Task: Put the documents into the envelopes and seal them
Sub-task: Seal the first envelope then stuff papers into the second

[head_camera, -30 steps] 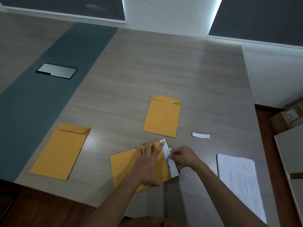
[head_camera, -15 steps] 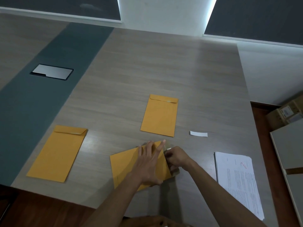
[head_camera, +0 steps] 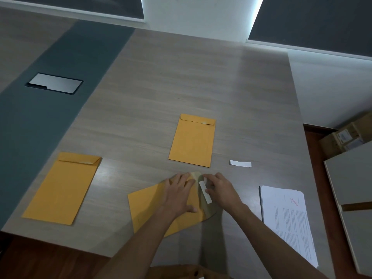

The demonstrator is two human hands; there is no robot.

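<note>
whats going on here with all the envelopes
A person is sealing a yellow envelope at the near table edge. The left hand presses it flat while the right hand works a white strip at its flap. Two more envelopes lie flat, with a loose strip and a paper stack to the right.

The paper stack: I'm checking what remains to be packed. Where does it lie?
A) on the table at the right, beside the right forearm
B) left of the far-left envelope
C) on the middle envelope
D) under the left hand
A: the paper stack lies on the table right of the right forearm.
</note>
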